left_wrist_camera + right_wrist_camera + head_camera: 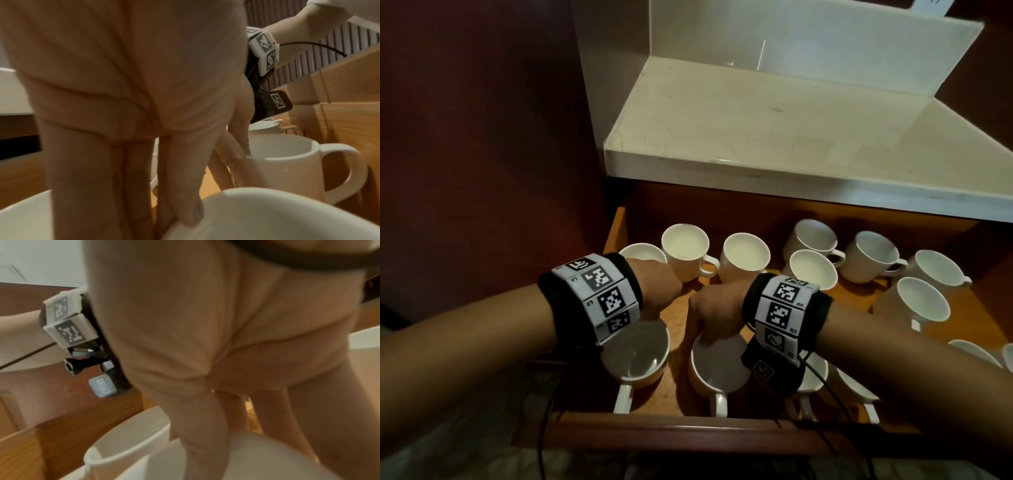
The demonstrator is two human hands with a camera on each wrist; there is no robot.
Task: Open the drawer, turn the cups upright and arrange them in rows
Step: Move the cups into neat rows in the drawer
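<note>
The wooden drawer [688, 432] stands pulled out, holding several white cups with their mouths up. My left hand [657, 291] reaches down to the far rim of the front-left cup [633, 356]. In the left wrist view my left hand [168, 219] pinches that cup's [277, 216] rim, thumb on one side and fingers on the other. My right hand [709, 318] grips the far rim of the front-middle cup [719, 373], handle toward me. The right wrist view shows my right hand [226, 426] with its thumb and fingers straddling this cup's [267, 459] rim.
More cups fill the back row [685, 246] and the right side [917, 301], some leaning against each other. Two cups [852, 383] sit under my right forearm. A pale counter top [791, 137] overhangs the drawer's back. A dark wall [482, 137] stands at left.
</note>
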